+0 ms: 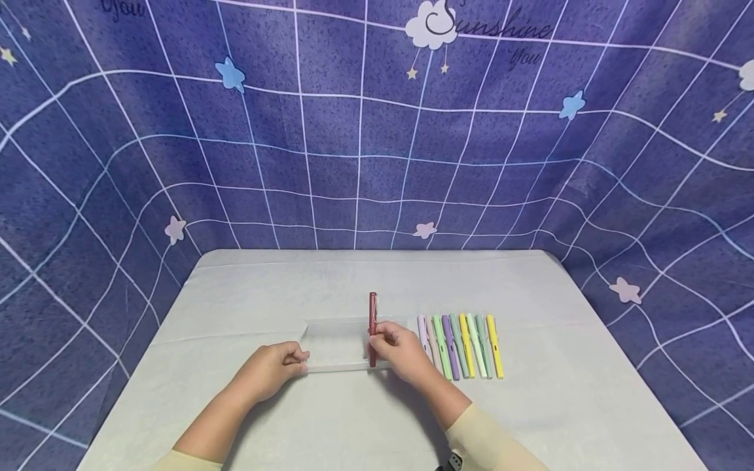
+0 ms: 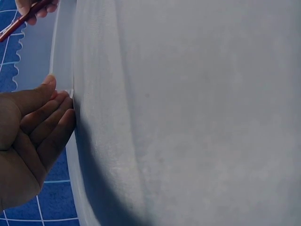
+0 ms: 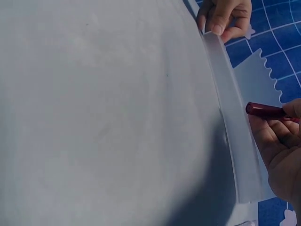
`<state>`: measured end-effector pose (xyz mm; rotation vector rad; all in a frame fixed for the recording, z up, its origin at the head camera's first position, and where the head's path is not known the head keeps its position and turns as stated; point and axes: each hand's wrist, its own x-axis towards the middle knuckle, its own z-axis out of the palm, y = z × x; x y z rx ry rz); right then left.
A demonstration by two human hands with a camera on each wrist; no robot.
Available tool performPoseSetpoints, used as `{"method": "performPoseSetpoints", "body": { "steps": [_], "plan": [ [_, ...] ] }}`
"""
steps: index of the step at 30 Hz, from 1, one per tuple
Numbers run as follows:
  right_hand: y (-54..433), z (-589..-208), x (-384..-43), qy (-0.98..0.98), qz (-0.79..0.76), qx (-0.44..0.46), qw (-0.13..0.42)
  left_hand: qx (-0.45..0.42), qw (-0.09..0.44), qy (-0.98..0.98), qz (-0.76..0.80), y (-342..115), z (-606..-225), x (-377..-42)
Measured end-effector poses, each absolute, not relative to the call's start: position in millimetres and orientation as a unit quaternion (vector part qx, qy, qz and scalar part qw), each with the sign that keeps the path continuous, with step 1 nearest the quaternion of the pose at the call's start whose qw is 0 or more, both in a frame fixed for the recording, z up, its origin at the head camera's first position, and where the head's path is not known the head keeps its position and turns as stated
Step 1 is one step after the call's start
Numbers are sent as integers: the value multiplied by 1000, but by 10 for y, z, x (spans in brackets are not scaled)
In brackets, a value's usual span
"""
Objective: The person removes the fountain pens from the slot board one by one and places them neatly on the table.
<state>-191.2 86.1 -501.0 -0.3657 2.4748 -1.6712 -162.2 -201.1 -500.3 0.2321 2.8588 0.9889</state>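
Note:
A translucent pen tray (image 1: 336, 367) with a wavy edge sits mid-table in the head view. At its left end my left hand (image 1: 268, 370) pinches the near corner between thumb and fingers; the left wrist view shows the thumb on top of the tray wall (image 2: 63, 52). My right hand (image 1: 408, 353) pinches a dark red pen (image 1: 373, 307) with a metal clip above the tray's right part. One end of this red pen (image 3: 265, 111) hangs over the tray's long wall (image 3: 230, 108) in the right wrist view. Whether it touches the tray, I cannot tell.
Right of the tray, several capped pens (image 1: 453, 353) in purple, green, yellow and pale shades lie side by side in a row. A pale cloth covers the table (image 1: 330, 425). Behind it and at both sides hangs a blue curtain (image 1: 330, 163) with grid lines and stars.

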Motion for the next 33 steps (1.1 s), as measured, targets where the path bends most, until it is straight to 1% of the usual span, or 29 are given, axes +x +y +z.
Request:
{"method": "performPoseSetpoints", "body": {
  "steps": [12, 18, 22, 28, 33],
  "plan": [
    [1042, -5029, -1906, 826, -548, -117, 55, 75, 55, 942, 322, -2011, -4998, -1613],
    [1136, -4990, -1892, 813, -567, -118, 65, 75, 55, 942, 323, -2005, -4988, -1610],
    [1210, -5017, -1910, 820, -557, -119, 57, 73, 56, 942, 323, -2003, -4982, -1608],
    [1300, -5006, -1892, 824, -557, -95, 50, 72, 57, 942, 324, -1999, -4978, -1606],
    [1380, -5007, -1889, 807, -581, -93, 50, 75, 55, 941, 324, -1995, -4989, -1607]
  ]
}}
